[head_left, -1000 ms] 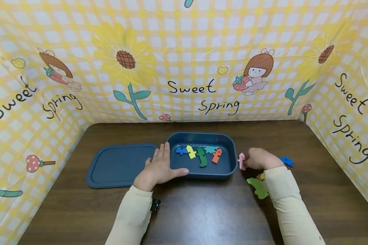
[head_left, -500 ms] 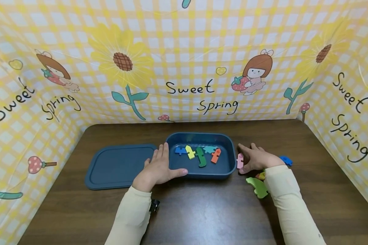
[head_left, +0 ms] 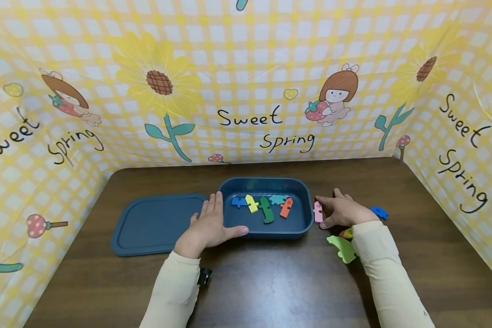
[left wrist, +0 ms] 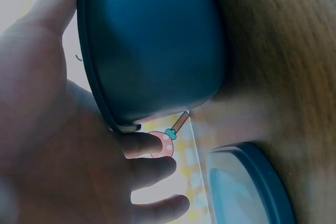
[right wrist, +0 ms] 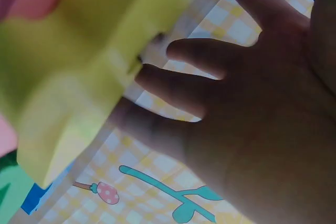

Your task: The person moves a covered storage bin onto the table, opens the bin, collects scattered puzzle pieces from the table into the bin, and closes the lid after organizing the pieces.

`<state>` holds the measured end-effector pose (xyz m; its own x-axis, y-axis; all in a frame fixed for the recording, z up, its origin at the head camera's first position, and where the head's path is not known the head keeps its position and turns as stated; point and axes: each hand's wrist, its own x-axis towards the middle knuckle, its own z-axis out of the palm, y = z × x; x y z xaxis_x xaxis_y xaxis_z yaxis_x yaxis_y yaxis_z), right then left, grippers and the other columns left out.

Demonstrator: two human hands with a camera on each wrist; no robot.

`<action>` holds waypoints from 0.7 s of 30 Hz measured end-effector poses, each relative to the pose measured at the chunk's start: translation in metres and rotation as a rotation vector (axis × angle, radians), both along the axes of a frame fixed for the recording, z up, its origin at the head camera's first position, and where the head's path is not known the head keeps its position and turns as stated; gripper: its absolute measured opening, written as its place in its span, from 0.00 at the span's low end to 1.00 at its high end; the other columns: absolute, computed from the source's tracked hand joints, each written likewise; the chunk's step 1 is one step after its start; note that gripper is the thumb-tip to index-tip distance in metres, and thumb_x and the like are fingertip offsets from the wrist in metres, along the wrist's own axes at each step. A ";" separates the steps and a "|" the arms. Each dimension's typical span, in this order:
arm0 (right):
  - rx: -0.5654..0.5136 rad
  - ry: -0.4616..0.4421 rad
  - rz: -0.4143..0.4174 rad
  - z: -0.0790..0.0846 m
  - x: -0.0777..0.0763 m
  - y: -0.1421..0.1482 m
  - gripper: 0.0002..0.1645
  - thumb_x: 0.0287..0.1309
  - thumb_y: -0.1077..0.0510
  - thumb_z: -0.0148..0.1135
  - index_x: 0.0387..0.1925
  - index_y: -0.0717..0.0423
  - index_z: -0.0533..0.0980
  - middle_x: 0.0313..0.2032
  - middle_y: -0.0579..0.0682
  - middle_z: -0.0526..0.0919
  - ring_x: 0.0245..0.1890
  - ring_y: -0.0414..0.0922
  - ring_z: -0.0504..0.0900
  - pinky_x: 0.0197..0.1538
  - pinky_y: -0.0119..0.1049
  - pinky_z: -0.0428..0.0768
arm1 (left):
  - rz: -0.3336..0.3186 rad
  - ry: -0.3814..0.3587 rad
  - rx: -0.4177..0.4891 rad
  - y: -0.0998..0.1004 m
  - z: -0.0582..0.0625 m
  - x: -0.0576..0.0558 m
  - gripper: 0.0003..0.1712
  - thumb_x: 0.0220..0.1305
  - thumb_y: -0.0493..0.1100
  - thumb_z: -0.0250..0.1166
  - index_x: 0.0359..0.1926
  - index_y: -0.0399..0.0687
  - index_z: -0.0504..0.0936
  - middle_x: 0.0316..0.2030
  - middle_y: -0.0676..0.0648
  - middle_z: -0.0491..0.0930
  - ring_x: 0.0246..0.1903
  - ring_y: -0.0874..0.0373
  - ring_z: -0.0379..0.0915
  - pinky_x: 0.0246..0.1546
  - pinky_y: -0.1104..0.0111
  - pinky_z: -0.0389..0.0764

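Right hand (head_left: 340, 212): bunched a second ago, its fingers have since spread beside the pink piece (head_left: 318, 212).
Lid (head_left: 156, 223): lies flat toward the tabletop's (head_left: 279, 282) left edge.
Left hand (head_left: 207, 225): fingers straight and extended against the left end of the box (head_left: 287, 234), thumb at its near left corner.
Box contents: from the left, a blue piece (head_left: 239, 203), a yellow piece (head_left: 252, 204), a dark green piece (head_left: 265, 209), a teal piece (head_left: 277, 199) and an orange piece (head_left: 286, 207).
Spot of the pink piece: just beside the box's right end, index finger at its far end, thumb at its near end; whether they grip it, I cannot tell.
Light green piece (head_left: 342, 248): closer to the tabletop's near edge, beside the right sleeve (head_left: 379, 248).
Yellow-and-orange piece (head_left: 346, 233): beyond the light green one, partly hidden by that sleeve.
Second blue piece (head_left: 379, 212): past the wrist, closest to the tabletop's right edge.
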<state>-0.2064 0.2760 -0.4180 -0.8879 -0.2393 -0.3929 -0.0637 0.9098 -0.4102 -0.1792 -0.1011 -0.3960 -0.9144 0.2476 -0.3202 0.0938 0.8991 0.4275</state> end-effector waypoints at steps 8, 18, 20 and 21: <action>-0.012 0.051 0.028 0.001 -0.002 -0.002 0.51 0.54 0.49 0.77 0.75 0.53 0.64 0.72 0.77 0.50 0.70 0.77 0.50 0.58 0.77 0.61 | 0.009 0.005 -0.003 0.001 -0.001 0.001 0.73 0.58 0.76 0.64 0.80 0.42 0.28 0.79 0.38 0.31 0.77 0.38 0.28 0.69 0.36 0.39; -0.086 0.079 0.045 0.000 -0.004 0.005 0.45 0.53 0.50 0.78 0.71 0.55 0.70 0.73 0.77 0.50 0.70 0.78 0.49 0.60 0.77 0.59 | 0.008 0.009 0.000 0.002 -0.002 0.002 0.74 0.57 0.76 0.64 0.79 0.40 0.29 0.79 0.36 0.32 0.77 0.37 0.29 0.69 0.36 0.41; -0.116 0.074 0.038 -0.001 -0.004 0.007 0.45 0.53 0.50 0.78 0.70 0.55 0.70 0.74 0.76 0.48 0.71 0.77 0.47 0.61 0.77 0.57 | 0.008 0.011 0.001 0.003 -0.002 0.002 0.74 0.57 0.76 0.65 0.79 0.40 0.29 0.79 0.36 0.32 0.77 0.37 0.29 0.69 0.36 0.41; -0.133 0.067 0.030 -0.001 -0.004 0.008 0.45 0.53 0.50 0.78 0.70 0.55 0.70 0.74 0.76 0.46 0.72 0.76 0.44 0.61 0.78 0.55 | 0.008 0.012 0.000 0.003 -0.001 0.002 0.74 0.57 0.76 0.65 0.79 0.40 0.29 0.79 0.36 0.32 0.77 0.37 0.29 0.69 0.36 0.40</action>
<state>-0.2104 0.2840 -0.4188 -0.9027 -0.3126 -0.2956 -0.1219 0.8447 -0.5211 -0.1768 -0.0980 -0.3972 -0.9202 0.2405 -0.3089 0.0919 0.8997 0.4267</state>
